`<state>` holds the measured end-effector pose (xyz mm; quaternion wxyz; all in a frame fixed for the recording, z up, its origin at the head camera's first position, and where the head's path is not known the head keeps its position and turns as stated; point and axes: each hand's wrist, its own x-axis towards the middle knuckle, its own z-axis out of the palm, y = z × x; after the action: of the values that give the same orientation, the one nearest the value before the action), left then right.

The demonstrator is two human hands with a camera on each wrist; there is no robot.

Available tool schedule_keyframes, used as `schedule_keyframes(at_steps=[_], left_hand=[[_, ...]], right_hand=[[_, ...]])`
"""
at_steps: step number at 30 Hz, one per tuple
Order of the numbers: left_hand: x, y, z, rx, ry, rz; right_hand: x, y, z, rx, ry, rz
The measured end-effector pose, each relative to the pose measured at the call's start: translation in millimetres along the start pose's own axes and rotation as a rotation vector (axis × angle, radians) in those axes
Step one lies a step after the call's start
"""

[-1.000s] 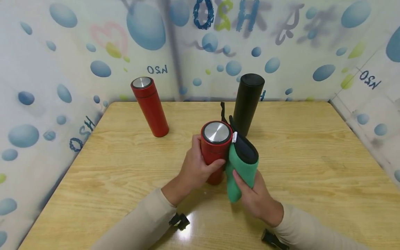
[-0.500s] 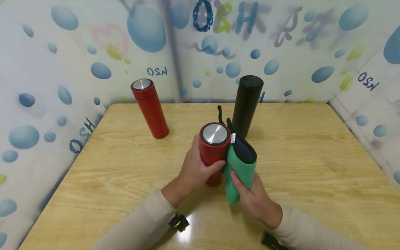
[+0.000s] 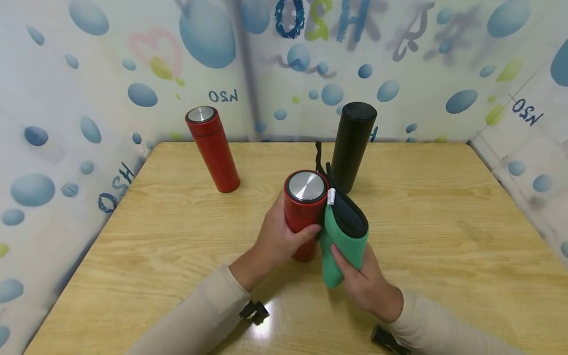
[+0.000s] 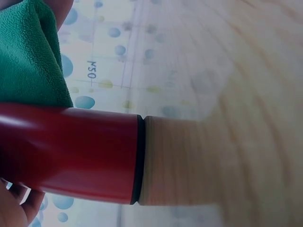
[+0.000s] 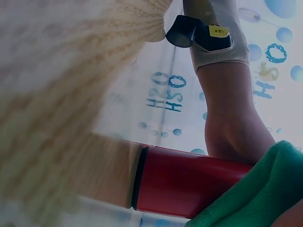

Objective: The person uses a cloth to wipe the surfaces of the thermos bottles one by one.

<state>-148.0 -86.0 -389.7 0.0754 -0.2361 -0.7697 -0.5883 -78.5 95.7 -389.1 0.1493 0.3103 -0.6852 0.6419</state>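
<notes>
In the head view my left hand grips a red thermos flask with a silver disc on its lid. The flask stands upright on the table, as its base in the left wrist view also shows. My right hand holds a green fabric pouch with a black lining, a white tag and a black cord. The pouch's dark mouth faces up, and its side lies against the flask. Soft, towel-like cloth shows in the left wrist view. Most of the left fingers are hidden behind the flask.
A second red flask stands at the back left of the wooden table. Behind the pouch is a tall black flask. A patterned wall borders the table's far edge. Each wrist carries a small black camera.
The head view has shifted slightly. Both hands keep their hold on the red flask and the pouch, and the pouch's mouth looks a little wider.
</notes>
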Motion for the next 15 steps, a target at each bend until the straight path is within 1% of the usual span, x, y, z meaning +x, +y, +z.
schedule_keyframes(at_steps=[3, 8, 12, 15], left_hand=[[-0.6, -0.6, 0.3, 0.000, 0.000, -0.004], [-0.7, 0.2, 0.3, -0.019, 0.002, 0.007], [1.6, 2.2, 0.1, -0.032, 0.003, 0.025], [0.9, 2.4, 0.3, -0.047, -0.004, 0.015]], right_hand=[[0.4, -0.6, 0.4, -0.034, -0.005, 0.033], [0.3, -3.1, 1.2, -0.094, -0.015, 0.138], [1.6, -3.7, 1.4, -0.107, -0.012, 0.160], [1.2, -3.8, 1.6, -0.094, -0.013, 0.170]])
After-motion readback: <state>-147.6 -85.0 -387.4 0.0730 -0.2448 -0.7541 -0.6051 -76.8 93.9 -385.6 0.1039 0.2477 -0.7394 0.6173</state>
